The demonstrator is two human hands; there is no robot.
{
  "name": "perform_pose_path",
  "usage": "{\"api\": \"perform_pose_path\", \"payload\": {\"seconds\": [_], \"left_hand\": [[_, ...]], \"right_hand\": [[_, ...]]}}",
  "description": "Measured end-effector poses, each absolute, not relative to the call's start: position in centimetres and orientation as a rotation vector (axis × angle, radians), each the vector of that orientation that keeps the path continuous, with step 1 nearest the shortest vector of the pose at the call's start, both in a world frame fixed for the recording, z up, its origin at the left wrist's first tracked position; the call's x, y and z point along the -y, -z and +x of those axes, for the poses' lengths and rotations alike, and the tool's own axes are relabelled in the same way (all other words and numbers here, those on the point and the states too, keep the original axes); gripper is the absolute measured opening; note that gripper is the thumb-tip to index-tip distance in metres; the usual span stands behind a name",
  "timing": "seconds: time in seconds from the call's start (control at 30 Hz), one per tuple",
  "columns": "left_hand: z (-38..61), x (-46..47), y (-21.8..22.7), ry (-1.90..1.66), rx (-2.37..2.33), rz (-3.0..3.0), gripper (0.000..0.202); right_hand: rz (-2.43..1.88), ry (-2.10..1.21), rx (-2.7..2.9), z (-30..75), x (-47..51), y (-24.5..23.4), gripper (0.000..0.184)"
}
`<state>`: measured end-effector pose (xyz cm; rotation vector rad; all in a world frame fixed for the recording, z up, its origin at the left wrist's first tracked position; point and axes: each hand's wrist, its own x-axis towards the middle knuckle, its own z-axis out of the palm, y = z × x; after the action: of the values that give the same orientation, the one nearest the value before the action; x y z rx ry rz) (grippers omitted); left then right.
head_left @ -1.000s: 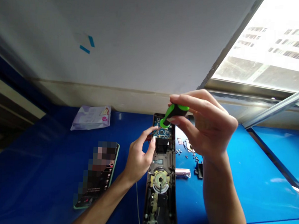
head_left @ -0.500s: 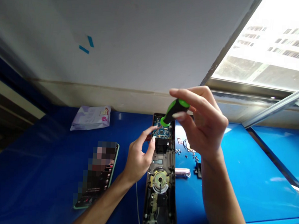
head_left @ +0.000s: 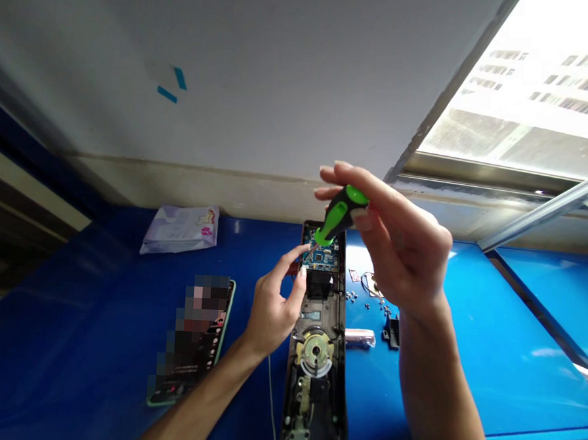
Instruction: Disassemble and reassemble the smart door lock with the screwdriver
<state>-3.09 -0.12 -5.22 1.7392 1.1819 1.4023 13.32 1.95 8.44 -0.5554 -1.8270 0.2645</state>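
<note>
A green and black screwdriver is in my right hand, thumb on one side of the handle and fingers over the other. Its shaft slants down left to the left edge of a blue circuit board. The board sits in the far end of a long, opened black housing. My left hand lies at the housing's left side, forefinger and thumb apart with their tips on either side of the screwdriver's tip. Further down the housing is a round metal part. What the tip touches is too small to make out.
Right of the housing lie several small screws, a pink cylinder in clear wrap and a black plastic part. A phone and a lilac packet are on the blue table's left. A wall stands behind.
My right hand has turned about the screwdriver handle, its fingers now reaching further left, and the handle has rotated. My left hand has stayed in place.
</note>
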Motion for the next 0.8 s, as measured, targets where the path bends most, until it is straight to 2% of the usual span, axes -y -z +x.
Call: {"api": "perform_pose_path", "payload": {"seconds": [0.2,0.37,0.5,0.57,0.73,0.8], "left_hand": [[-3.06,0.03,5.25,-1.424,-1.176,1.744,0.036],[-2.98,-0.04,5.43,-1.440,-1.164,1.726,0.037],[-2.92,-0.10,5.50,-1.432,-1.136,1.706,0.038],[-2.90,-0.09,5.46,-1.424,-1.134,1.698,0.039],[-2.89,0.03,5.38,-1.423,-1.141,1.718,0.040],[-2.89,0.10,5.43,-1.434,-1.143,1.725,0.040]], "right_hand": [[-0.565,-0.090,1.762,13.40,-1.97,-8.42,0.029],[-0.521,-0.318,1.916,13.43,-1.74,-8.51,0.045],[-0.569,-0.136,1.810,13.19,-1.93,-8.41,0.030],[-0.608,-0.115,1.783,13.16,-2.00,-8.39,0.028],[-0.561,-0.372,1.927,13.45,-1.71,-8.44,0.049],[-0.532,-0.315,1.911,13.53,-1.70,-8.43,0.045]]}}
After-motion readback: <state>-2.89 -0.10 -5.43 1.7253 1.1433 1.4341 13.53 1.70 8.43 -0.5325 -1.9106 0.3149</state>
